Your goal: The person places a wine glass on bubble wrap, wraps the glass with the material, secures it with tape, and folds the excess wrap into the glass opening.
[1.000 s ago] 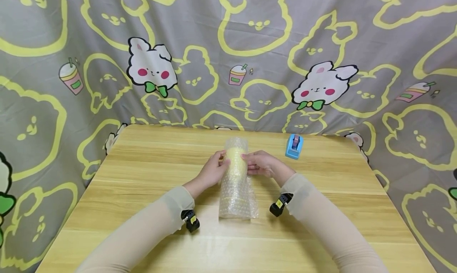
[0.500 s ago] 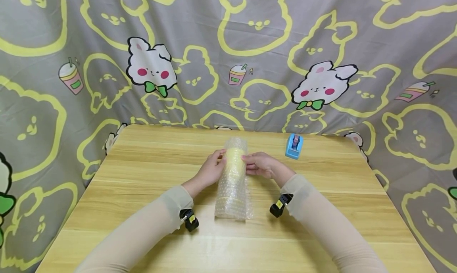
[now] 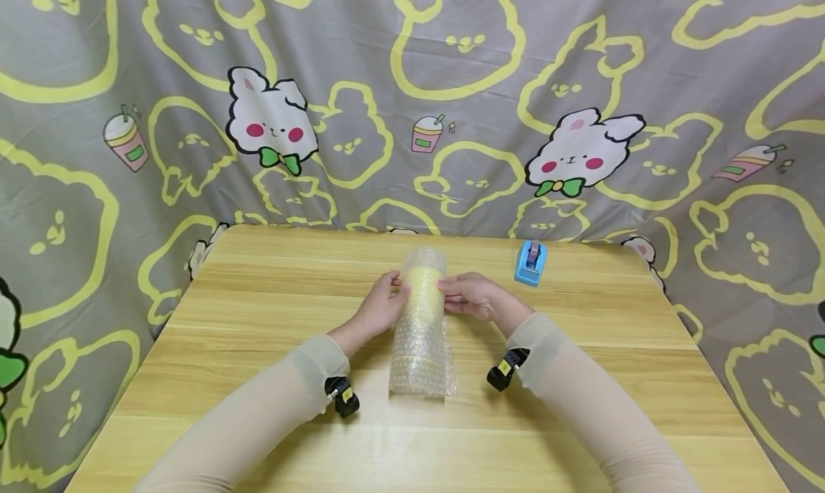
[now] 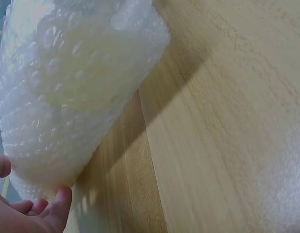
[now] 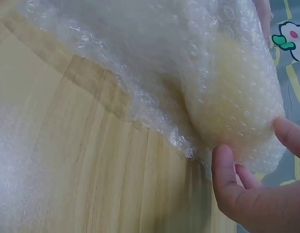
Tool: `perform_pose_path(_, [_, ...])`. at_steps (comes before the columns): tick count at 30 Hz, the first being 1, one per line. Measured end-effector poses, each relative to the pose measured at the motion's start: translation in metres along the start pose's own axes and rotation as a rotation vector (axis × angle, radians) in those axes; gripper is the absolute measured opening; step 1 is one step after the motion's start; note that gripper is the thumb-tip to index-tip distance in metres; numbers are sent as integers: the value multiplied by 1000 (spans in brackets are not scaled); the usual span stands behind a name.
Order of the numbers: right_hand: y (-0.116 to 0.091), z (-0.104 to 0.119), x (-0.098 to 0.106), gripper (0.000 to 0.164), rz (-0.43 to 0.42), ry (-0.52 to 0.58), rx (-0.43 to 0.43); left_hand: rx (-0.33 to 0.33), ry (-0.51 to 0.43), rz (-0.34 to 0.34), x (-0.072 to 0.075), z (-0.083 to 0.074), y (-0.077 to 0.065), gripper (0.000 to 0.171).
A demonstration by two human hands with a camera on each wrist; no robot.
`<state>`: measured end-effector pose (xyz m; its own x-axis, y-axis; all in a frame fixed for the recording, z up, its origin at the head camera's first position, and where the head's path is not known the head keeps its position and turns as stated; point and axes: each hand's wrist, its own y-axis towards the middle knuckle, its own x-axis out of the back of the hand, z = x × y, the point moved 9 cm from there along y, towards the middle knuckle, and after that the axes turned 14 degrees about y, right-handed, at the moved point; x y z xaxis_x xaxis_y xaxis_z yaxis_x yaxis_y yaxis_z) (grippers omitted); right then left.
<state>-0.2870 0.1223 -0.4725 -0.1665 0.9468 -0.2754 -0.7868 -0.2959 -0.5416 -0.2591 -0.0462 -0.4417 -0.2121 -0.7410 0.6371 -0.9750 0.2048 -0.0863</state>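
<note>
A person's left grip (image 3: 380, 307) and right grip (image 3: 473, 297) are pinching opposite sides of a bubble-wrap roll (image 3: 417, 350) mid-worktop (image 3: 451, 443). A loose flap (image 5: 150, 116) is lying along its right; uneven pressure could be skewing or unrolling it. Cloudy layers are obscuring the yellow contents (image 3: 423, 292); the roll is hiding some fingertips.

Bubble-wrap roll (image 3: 415, 360) around something yellow

Clear and glossy, the roll lies on the worktop (image 3: 387, 450), running front to back. A yellow item (image 3: 425, 292) shows hazily through the layers, towards the far end. A loose edge (image 3: 450, 375) spreads along the right side. The left hand's grip (image 3: 377, 308) holds its left flank, the right hand's grip (image 3: 477, 297) its right.
</note>
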Motion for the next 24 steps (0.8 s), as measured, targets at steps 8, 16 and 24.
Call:
perform_pose_path(8, [-1, 2, 4, 47, -30, 13, 23, 3, -16, -9, -2, 1, 1, 53])
perform_pose_path(16, [-2, 3, 5, 39, -28, -15, 22, 15, -77, 18, -5, 1, -2, 54])
perform_pose_path(24, [-6, 4, 2, 37, -2, -47, 27, 40, -107, 18, -7, 5, -1, 49])
